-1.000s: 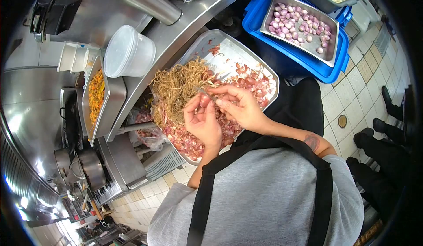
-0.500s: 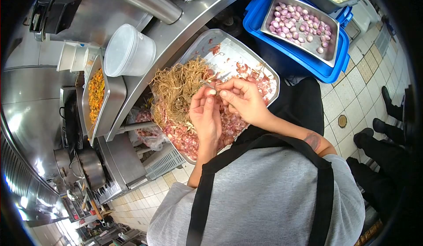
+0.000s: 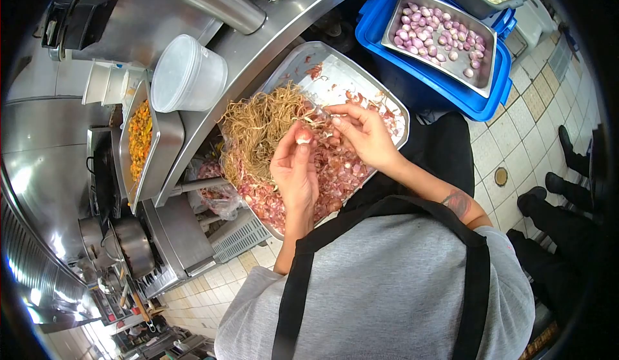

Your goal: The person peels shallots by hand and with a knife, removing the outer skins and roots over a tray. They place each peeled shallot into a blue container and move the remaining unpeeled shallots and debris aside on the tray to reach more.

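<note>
Between the fingertips and thumb of my left hand (image 3: 295,174) is a small reddish shallot (image 3: 303,137) with a white cut end. My right hand (image 3: 366,135) is pinched around something small and metallic, perhaps a knife (image 3: 320,113), mostly hidden by the fingers. Both hands are over a large tray (image 3: 403,111) that holds reddish shallot skins (image 3: 335,182) and a heap of dry stringy roots (image 3: 264,128).
At the upper right, peeled shallots (image 3: 425,31) lie in a metal pan (image 3: 491,70) on a blue bin (image 3: 477,110). A lidded white tub (image 3: 193,76) stands on the steel counter (image 3: 277,31). Another person's legs (image 3: 567,199) show at the right.
My hands have moved apart. The left one, with the shallot, is tilted further left, and the right one has shifted slightly up and right, away from the shallot.
</note>
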### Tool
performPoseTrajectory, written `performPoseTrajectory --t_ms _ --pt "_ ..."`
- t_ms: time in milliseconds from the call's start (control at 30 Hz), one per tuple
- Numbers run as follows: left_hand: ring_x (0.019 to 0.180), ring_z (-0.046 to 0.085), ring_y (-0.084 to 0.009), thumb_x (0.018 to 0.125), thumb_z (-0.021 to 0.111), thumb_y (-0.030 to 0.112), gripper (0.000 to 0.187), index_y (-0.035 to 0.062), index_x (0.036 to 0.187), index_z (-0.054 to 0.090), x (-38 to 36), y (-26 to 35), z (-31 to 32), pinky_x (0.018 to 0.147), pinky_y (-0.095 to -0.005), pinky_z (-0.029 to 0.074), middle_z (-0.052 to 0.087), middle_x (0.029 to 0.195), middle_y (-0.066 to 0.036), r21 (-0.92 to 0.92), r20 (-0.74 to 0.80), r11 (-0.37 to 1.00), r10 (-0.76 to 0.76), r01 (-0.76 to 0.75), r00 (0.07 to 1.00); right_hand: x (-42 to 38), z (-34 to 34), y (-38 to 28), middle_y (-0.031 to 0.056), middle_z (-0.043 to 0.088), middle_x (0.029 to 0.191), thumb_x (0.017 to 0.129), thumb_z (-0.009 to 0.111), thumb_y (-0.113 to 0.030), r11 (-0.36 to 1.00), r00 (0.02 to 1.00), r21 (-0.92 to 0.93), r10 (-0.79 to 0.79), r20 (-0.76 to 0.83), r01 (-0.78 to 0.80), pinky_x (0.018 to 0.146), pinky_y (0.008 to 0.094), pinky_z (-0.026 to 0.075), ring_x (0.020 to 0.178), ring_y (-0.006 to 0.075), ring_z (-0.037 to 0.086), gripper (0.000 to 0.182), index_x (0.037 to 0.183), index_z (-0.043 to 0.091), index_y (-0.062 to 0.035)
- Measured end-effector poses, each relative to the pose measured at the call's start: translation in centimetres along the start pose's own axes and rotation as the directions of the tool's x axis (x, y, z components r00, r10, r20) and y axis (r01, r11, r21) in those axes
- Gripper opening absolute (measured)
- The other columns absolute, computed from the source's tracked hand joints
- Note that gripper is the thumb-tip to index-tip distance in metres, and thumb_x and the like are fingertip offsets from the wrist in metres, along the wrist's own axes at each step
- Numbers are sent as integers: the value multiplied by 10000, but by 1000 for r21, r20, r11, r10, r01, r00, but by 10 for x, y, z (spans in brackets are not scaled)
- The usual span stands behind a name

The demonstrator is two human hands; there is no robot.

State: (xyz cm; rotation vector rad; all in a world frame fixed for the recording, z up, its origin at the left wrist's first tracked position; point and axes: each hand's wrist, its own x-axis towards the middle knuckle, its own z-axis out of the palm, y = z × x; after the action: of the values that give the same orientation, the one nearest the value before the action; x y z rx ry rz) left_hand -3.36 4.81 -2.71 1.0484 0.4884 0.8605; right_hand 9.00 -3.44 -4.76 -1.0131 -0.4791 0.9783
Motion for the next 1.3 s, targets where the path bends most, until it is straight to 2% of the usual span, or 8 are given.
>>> performPoseTrajectory --t_ms 167,300,433,533,733,833,1067,1300 --pt "981 582 -171 828 607 -10 334 -43 1149 521 -1 -1 2 859 -274 492 594 1074 -121 44 -42 991 127 -125 991 -15 6 -17 54 618 765 879 544 -104 925 977 -320 -175 123 206 641 249 481 675 76 563 372 1235 506 -3" --pt "978 587 -182 807 613 -47 328 -40 1126 534 -1 -3 -2 865 -283 492 599 1063 -125 109 -47 979 177 -171 983 -21 14 -27 14 607 809 869 541 -50 880 922 -309 -290 256 362 636 203 445 698 33 535 388 1253 500 -16" --pt "978 587 -188 802 611 -61 311 -40 1107 550 -2 -1 -2 869 -289 492 600 1065 -128 128 -54 977 178 -170 983 -19 16 -20 136 663 972 840 573 -69 827 882 -310 -419 216 469 729 294 493 796 198 643 309 1143 586 -13" --pt "981 587 -188 804 611 -54 294 -42 1094 562 -3 -2 -7 879 -296 489 603 1062 -132 96 -8 976 198 -196 980 -20 11 -30 95 668 877 857 561 -70 777 890 -434 -378 257 455 665 266 483 717 140 611 282 1132 598 -19" --pt "957 596 -184 814 608 -37 308 -38 1118 558 -5 7 2 876 -306 494 611 1048 -130 61 -5 996 61 -60 998 -15 0 -29 -19 590 745 895 535 -84 992 958 57 89 272 -108 543 192 419 607 26 486 293 1184 578 -62" --pt "944 599 -182 808 612 -42 325 -39 1128 553 -5 7 2 869 -302 497 611 1046 -130 52 -11 997 59 -59 998 -20 5 -31 -11 576 718 882 546 -78 997 965 26 62 255 -71 527 191 414 578 29 481 330 1212 556 -63" --pt "951 598 -183 801 618 -49 322 -40 1117 559 -5 5 1 857 -290 502 609 1055 -134 124 -28 986 115 -111 993 -17 12 -17 35 644 815 860 550 -52 828 879 -299 -423 220 474 555 190 428 590 36 499 308 1165 591 -50" --pt "979 594 -185 809 616 -26 352 -38 1152 541 -6 6 -3 874 -292 496 599 1095 -134 26 46 1000 1 -3 999 -15 -5 -31 19 591 767 904 518 -102 984 946 120 91 313 -134 451 174 374 499 36 444 297 1194 567 -58"
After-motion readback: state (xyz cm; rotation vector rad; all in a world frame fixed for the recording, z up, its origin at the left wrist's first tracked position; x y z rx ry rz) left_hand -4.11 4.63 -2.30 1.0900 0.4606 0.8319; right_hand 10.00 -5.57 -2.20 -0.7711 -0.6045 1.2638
